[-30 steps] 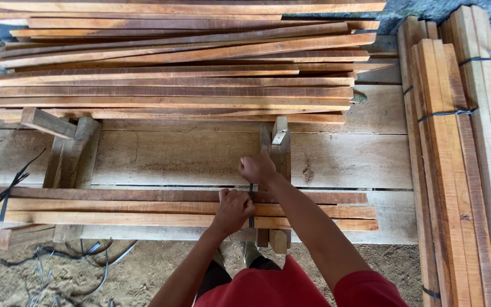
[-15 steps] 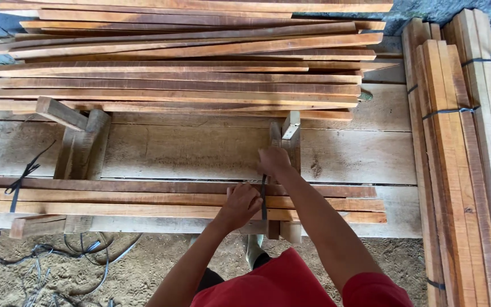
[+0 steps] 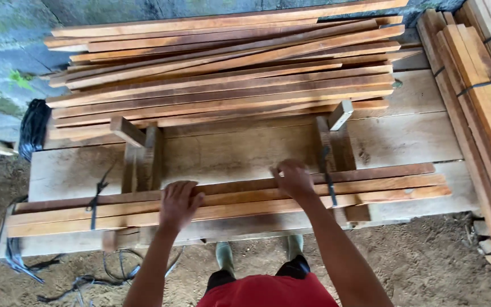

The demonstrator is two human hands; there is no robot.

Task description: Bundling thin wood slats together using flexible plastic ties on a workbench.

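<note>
Resting spread left hand [image 3: 178,204] and curled right hand [image 3: 294,178] on slats [image 3: 245,202].

No labels, signs or screens show anywhere in view. The nearest thing to a package is a black plastic bag [image 3: 34,128], soft and crumpled, slumped at the far left end of the pale wooden bench [image 3: 410,136], well apart from both hands and farther from the body than they are. It lies just beside the left ends of the stacked slats, against the grey wall. Its surface is plain and glossy, without any visible marking.
</note>
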